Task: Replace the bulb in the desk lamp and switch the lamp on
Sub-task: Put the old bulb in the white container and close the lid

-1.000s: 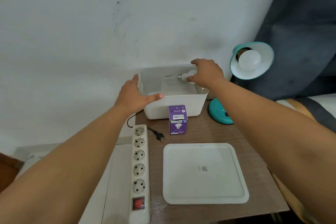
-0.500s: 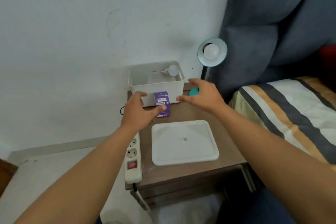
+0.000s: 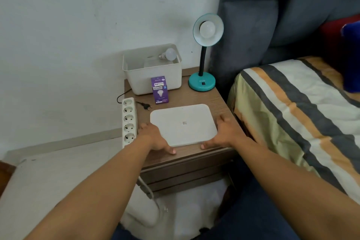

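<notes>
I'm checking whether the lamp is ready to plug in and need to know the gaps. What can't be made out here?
- Power strip: its near end and switch, hidden by the left hand and forearm.
- Lamp base: rocker position too small to read.
- Purple bulb box: small print blurred; contents unseen.
- White tray: near corners covered by the left hand and right hand.

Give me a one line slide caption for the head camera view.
Both hands, left and right, grip the white lid on the nightstand beside the teal desk lamp.
</notes>
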